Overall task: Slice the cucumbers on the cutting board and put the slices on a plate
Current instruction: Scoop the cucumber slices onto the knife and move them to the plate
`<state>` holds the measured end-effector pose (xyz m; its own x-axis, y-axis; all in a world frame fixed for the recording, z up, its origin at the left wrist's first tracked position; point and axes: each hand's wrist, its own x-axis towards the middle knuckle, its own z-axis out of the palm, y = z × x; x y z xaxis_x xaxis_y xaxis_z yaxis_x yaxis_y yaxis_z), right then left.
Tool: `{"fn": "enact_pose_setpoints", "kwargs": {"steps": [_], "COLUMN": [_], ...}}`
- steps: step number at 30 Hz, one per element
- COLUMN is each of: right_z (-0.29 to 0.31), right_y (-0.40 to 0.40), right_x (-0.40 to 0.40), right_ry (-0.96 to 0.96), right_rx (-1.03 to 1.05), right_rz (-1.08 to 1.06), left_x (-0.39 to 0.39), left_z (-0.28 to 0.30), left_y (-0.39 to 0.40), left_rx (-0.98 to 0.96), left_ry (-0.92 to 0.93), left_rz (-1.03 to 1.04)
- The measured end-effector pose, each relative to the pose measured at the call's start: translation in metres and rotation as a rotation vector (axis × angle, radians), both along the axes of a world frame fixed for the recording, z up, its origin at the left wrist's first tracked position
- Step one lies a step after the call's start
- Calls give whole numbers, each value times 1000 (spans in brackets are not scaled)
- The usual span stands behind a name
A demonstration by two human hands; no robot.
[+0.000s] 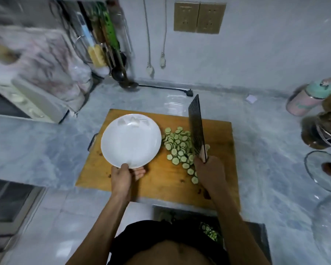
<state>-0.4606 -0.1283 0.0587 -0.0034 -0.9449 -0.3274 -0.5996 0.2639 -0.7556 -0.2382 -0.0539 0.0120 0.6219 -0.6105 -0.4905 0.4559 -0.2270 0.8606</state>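
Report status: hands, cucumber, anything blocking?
Left hand holds empty plate; right hand grips cleaver. Cucumber slices piled on cutting board between plate and blade. Nothing blocking.

Grey marbled tabletop point(46, 150) meets pale wall point(266, 44). Two brass-coloured sockets point(199, 18) on wall; two cords point(157, 35) hang beside them. Utensil rack point(101, 35) at left corner, white oven point(27, 100) below it. Pale floor tiles point(55, 217) at lower left. Light dim, bluish
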Motion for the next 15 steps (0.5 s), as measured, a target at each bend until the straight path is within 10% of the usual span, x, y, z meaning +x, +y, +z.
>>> {"fn": "enact_pose_setpoints", "kwargs": {"steps": [15], "right_z": [-7], "right_y": [24], "right_x": [29], "right_ry": [-46], "right_rx": [73], "right_rz": [195], "left_x": [7], "left_z": [-20], "left_y": [51], "left_rx": [160], "left_ry": [8], "left_rz": [206]}}
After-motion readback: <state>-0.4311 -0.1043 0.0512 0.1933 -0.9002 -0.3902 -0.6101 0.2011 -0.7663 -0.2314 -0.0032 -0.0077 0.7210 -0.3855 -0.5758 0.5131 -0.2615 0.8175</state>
